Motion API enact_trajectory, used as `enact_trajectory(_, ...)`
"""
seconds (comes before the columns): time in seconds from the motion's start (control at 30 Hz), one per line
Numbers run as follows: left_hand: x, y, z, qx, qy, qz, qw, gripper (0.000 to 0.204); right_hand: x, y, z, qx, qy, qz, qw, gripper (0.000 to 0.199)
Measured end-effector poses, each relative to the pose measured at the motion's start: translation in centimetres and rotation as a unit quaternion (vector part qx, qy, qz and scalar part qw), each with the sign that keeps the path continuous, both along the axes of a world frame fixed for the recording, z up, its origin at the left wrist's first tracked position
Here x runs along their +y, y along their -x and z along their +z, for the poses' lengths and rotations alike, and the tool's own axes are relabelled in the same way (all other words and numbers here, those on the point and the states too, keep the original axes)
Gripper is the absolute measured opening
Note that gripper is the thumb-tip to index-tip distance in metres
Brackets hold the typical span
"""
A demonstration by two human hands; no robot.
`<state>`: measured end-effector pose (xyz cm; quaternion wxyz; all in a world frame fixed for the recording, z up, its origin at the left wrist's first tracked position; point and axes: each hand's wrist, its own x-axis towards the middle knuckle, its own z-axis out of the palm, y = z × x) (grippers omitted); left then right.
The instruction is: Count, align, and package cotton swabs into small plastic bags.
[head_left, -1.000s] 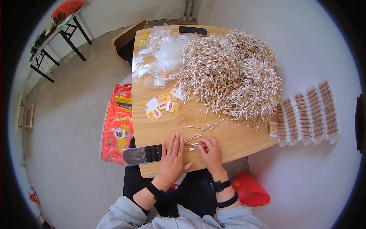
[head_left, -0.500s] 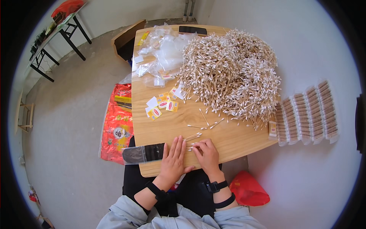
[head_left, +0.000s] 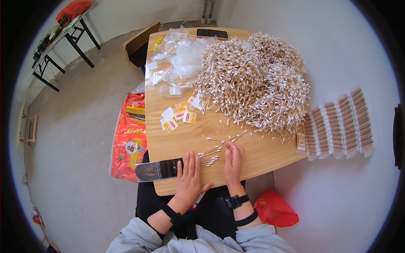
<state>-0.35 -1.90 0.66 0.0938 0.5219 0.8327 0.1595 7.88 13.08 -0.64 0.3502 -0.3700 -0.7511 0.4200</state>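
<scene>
Perhaps the first danger is close to the body: the small row of cotton swabs point(head_left: 209, 157) lies on the table point(head_left: 263, 154), partly under the fingers of the left hand point(head_left: 188, 177), with white tips spread toward the right. If this hand lifts or turns, the thin sticks could roll and lose their order. The black-and-clear bag point(head_left: 158, 170) lies just to the left and overhangs the table's edge; a push could make it slip down. A little farther, the loose swabs point(head_left: 239, 136) could be knocked aside, because the right hand point(head_left: 233, 166) is so near. Beyond them, the big pile of swabs point(head_left: 253, 80) looks unstable to me, and a bump may send some sticks down.

About the pose, both forearms come from below, with black bands point(head_left: 237, 201) at the wrists. The left hand is open and flat, palm down, fingers pointing away; it seems to hold the swabs only by pressing. The right hand stands more on its side, its bent fingertips just beside the loose swabs; I cannot tell whether they pinch one.
</scene>
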Motion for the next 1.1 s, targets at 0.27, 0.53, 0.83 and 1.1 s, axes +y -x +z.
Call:
enact_trajectory(0.27, 2.2, -0.8, -0.2, -0.031, -0.012, 0.003, 0.999, 0.11, -2.3, 1.6, -1.3, 0.169, 0.173, 0.014, 0.97, 0.033)
enact_trajectory(0.53, 1.4, 0.1, -0.1, 0.039, 0.021, -0.044, 0.998, 0.096, 2.2, -0.6, 0.1, -0.054, -0.006, -0.093, 0.994, 0.047)
enact_trajectory(0.83, 0.7, 0.2, 0.1, 0.015, -0.001, -0.06, 0.998, 0.088, 7.9, -2.0, 1.2, -0.203, -0.189, 0.02, 0.96, 0.017)
enact_trajectory(1.1, -0.1, -0.2, 0.0, 0.021, 0.004, -0.055, 0.998, 0.085, 2.2, -1.3, 0.2, -0.146, -0.082, 0.058, 0.984, 0.011)
